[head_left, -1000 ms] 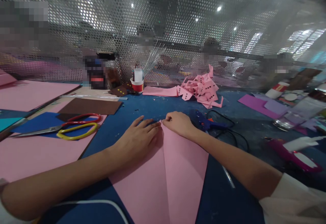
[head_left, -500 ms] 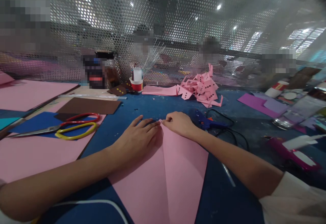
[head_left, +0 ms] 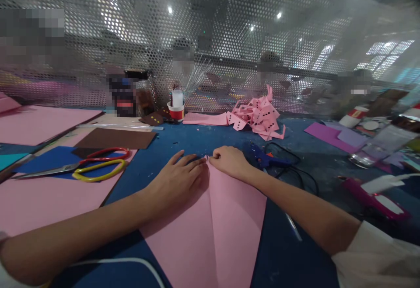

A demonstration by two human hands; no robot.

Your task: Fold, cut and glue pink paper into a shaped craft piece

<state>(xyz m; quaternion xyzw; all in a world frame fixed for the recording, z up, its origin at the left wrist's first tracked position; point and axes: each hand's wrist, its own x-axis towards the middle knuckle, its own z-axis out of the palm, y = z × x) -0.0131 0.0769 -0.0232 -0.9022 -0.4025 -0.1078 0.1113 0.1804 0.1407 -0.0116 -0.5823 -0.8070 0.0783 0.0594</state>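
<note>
A pink sheet of paper (head_left: 229, 218) lies on the blue table, creased down its middle and folded to a point at its far end. My left hand (head_left: 179, 176) rests flat on the paper's left side, its fingers spread toward the tip. At that tip my right hand (head_left: 229, 160) has its fingers curled and pressed together on the paper's edge. Just right of this hand is a blue glue gun (head_left: 267, 157) with a black cord.
Red-and-yellow-handled scissors (head_left: 101, 164) lie on blue, brown and pink sheets at left. Behind stand a paper cup (head_left: 176, 112) and a heap of pink paper cutouts (head_left: 259, 115). At right are a glass jar (head_left: 377, 144) and a magenta glue gun (head_left: 374, 198). A white cable (head_left: 131, 260) runs in front.
The view has tilted very slightly. Both hands stay at the tip of the pink paper, almost unmoved.
</note>
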